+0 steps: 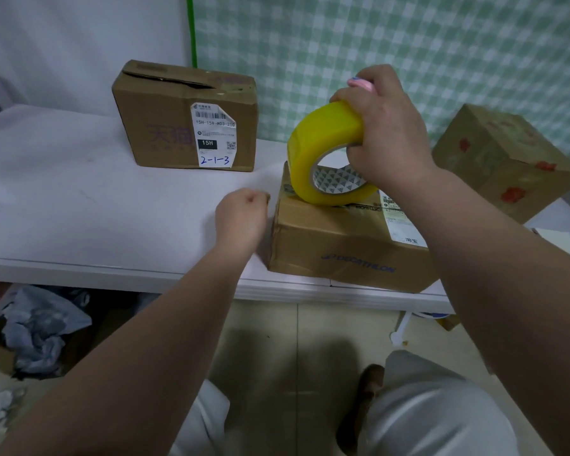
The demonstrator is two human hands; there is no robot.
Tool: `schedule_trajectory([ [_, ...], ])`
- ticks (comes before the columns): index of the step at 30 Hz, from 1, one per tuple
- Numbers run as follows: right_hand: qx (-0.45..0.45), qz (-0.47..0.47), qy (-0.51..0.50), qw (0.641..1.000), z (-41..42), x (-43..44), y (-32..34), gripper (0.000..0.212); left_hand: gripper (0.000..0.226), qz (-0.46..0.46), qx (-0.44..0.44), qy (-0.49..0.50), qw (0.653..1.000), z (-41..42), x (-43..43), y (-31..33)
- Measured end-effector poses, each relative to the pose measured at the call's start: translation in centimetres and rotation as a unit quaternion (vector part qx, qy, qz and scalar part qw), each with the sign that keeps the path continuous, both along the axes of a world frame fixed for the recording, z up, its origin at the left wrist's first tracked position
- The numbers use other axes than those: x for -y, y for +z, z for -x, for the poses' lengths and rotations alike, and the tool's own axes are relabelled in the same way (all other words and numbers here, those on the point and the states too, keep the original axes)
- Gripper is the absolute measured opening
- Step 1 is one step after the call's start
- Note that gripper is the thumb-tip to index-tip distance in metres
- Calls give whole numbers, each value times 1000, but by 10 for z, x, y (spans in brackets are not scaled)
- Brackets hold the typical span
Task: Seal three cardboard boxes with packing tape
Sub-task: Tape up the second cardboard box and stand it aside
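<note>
My right hand (387,126) grips a large yellow tape roll (326,153) through its core, along with a pink object (359,83) at the fingertips. The roll stands on edge on top of the near cardboard box (336,238), which lies at the table's front edge. My left hand (242,215) is curled into a fist at that box's upper left corner; whether it pinches the tape end I cannot tell. A second box (165,126) with a torn top flap and a white label stands at the back. A third box (504,162) sits tilted on the right.
The white table (79,199) runs left to a white wall; a green checked curtain (408,44) hangs behind. Under the table on the left lie crumpled grey bags (37,330). My knees and a shoe show below over the tiled floor.
</note>
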State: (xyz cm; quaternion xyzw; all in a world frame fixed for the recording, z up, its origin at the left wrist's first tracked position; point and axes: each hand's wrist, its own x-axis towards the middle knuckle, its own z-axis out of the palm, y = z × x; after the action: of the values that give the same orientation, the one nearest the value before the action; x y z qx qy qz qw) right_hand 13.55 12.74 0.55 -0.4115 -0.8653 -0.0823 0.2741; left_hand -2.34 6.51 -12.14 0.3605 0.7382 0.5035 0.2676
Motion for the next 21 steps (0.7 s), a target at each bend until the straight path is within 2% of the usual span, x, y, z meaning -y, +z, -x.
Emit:
schedule_trajectory([
  [1,-1,0,-1,1000,0,0,0,59,22,-41,94,-7,995,-2,-1,8],
  [3,-3,0,-6,1000,0,0,-1,59,27,-82,284,-101,950,-11,1,21],
  [4,-4,1,-9,1000,-1,0,-1,59,38,-85,318,-156,931,-15,3,23],
  [6,-6,1,-17,1000,0,0,-1,59,51,-67,270,-232,932,-20,6,22],
  [8,-6,0,-25,1000,0,0,-2,59,54,-30,224,-248,942,-19,10,19],
  [12,-20,10,-21,1000,1,3,-3,59,28,81,189,-239,949,-12,14,21],
  [14,-40,19,-17,999,-1,5,-6,61,38,123,148,-239,952,-11,10,25],
  [17,-113,44,-4,993,-5,6,-12,64,72,55,120,-238,962,-13,-1,34],
  [21,-240,127,-55,961,-14,8,-29,55,66,29,75,-233,969,-20,-6,35],
])
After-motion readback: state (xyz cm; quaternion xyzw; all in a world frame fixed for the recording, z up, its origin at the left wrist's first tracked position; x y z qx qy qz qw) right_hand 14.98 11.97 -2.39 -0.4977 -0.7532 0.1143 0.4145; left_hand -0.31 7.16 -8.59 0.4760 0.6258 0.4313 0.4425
